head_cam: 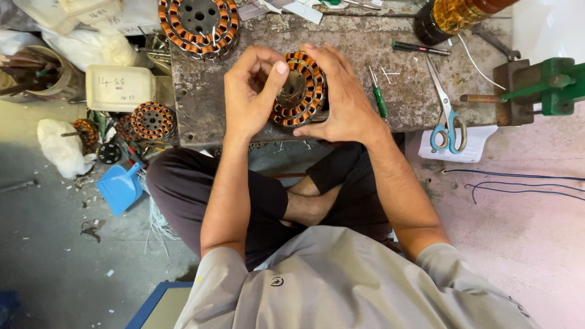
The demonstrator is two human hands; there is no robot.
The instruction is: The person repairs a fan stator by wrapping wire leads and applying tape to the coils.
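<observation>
Stator (pixel 298 90): on edge at bench (pixel 201 116) front, bore facing left, tilted.
Left hand (pixel 248 94): pinching its rim.
Right hand (pixel 344 97): cupping its back.
Tub (pixel 119 88): white, handwritten, left.
Scissors (pixel 446 119): blue-handled, right.

A repair workshop: wound stators (pixel 198 23), scissors (pixel 446 122), vise (pixel 542 88), worn bench (pixel 402 91).

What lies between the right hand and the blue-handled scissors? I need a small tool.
In the head view, a green-handled screwdriver lies between the right hand and the scissors.
</observation>
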